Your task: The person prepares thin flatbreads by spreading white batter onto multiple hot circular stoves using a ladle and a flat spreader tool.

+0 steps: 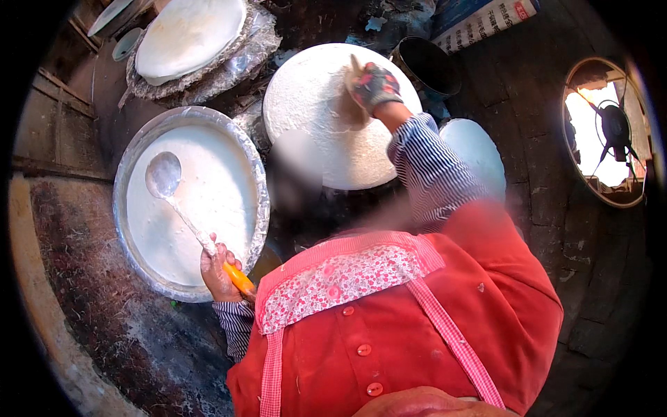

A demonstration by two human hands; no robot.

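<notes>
My left hand (219,272) is closed around the orange-ended handle of a metal ladle (165,174). The ladle's bowl hangs over a wide metal basin (125,229) of white batter (208,208). Ahead and to the right, my right hand (376,86), in a dark patterned work glove, grips a pale-handled tool (355,66). Its lower part is blurred and partly hidden by the hand, so its exact kind does not show. The tool is over a round griddle (313,90) whose top is coated with a white, slightly rough layer.
At the far left, a stack of thin white round sheets (191,38) rests on a round woven mat (250,35). A dark bucket (427,66) stands beyond the griddle's right edge. Right of it lies a pale round disc (476,156). A round-framed mirror (606,132) is at the far right.
</notes>
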